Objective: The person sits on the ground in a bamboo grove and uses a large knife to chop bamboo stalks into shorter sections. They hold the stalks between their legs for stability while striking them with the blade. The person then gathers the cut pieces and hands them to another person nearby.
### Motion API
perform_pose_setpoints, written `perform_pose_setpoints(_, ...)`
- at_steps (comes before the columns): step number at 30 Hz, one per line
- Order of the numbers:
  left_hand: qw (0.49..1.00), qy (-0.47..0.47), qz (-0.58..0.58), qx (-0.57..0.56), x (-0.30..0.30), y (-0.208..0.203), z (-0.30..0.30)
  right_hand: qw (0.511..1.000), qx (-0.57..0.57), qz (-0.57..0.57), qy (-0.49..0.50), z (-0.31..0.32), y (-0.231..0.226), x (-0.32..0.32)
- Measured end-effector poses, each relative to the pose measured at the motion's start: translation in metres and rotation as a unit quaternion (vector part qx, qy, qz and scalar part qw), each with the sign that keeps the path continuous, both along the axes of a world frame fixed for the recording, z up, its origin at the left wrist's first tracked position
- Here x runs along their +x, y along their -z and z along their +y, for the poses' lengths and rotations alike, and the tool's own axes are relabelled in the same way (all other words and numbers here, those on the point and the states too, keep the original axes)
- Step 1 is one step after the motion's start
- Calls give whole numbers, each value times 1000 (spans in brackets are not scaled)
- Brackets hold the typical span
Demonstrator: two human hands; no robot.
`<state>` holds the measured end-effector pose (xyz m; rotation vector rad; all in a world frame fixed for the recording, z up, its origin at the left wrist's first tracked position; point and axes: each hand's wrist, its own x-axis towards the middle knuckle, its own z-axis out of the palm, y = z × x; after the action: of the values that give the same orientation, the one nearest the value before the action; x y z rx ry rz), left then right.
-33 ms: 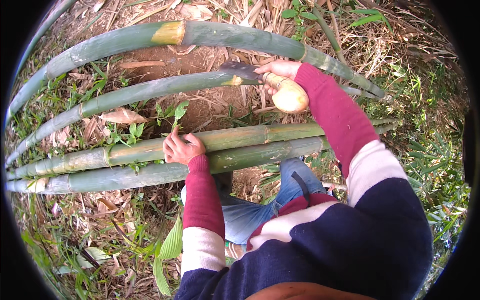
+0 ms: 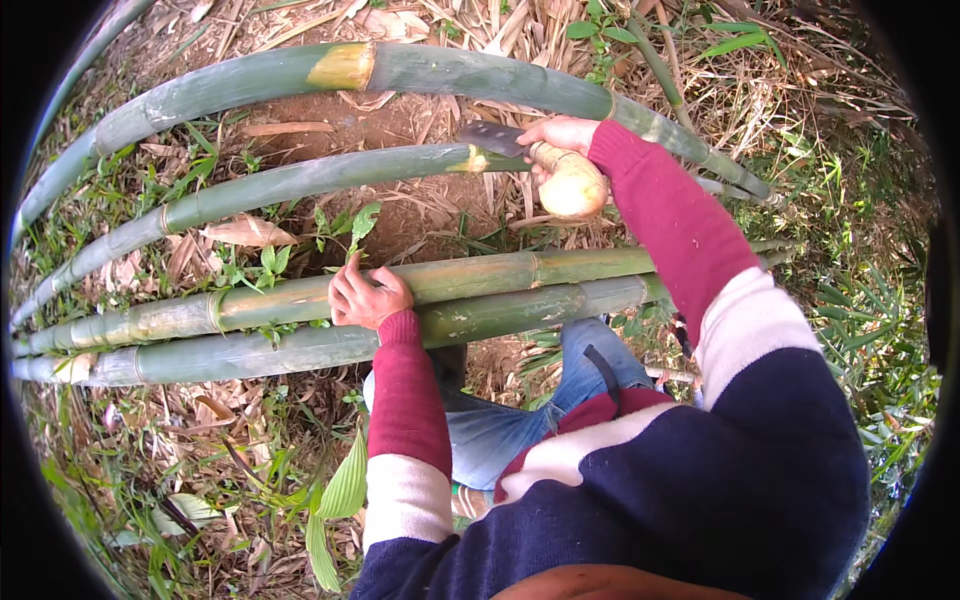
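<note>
My right hand is wrapped round the wooden handle of a machete. The handle ends in a thick, pale, rounded knob. Its dark, broad blade points left, close above a pale cut patch on the second bamboo pole; I cannot tell whether they touch. My left hand rests on the third bamboo pole, its fingers curled over the top. A small green leafy sprig stands right by its index finger. Against this pole, nearer me, lies the fourth bamboo pole.
At the far side lies a thick bamboo pole with a yellow-brown scraped ring. Dry leaves, weeds and brown soil show between the poles. My jeans are just behind the nearest pole. Green undergrowth grows at the right.
My right hand and the machete have shifted slightly; the blade sits a little farther right and higher. My left hand stays on the pole.
</note>
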<state>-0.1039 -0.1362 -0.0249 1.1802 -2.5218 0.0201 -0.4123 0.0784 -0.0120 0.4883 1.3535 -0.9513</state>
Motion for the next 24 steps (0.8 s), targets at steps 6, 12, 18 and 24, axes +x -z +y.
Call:
perform_pose_setpoints(6, 1000, 5, 12, -15, 0, 0, -1, 997, 40, -53, -32, 8, 0, -29)
perform_pose_setpoints(12, 1000, 5, 18, -6, -2, -1, -3, 999, 44, -27, 15, 28, 14, -18)
perform_pose_setpoints(18, 1000, 10, 5, -6, 2, -3, -1, 998, 34, -46, 7, 34, 8, -19)
perform_pose_setpoints(24, 1000, 3, 8, -9, 0, 0, -1, 998, -26, -51, 36, 36, 6, -3)
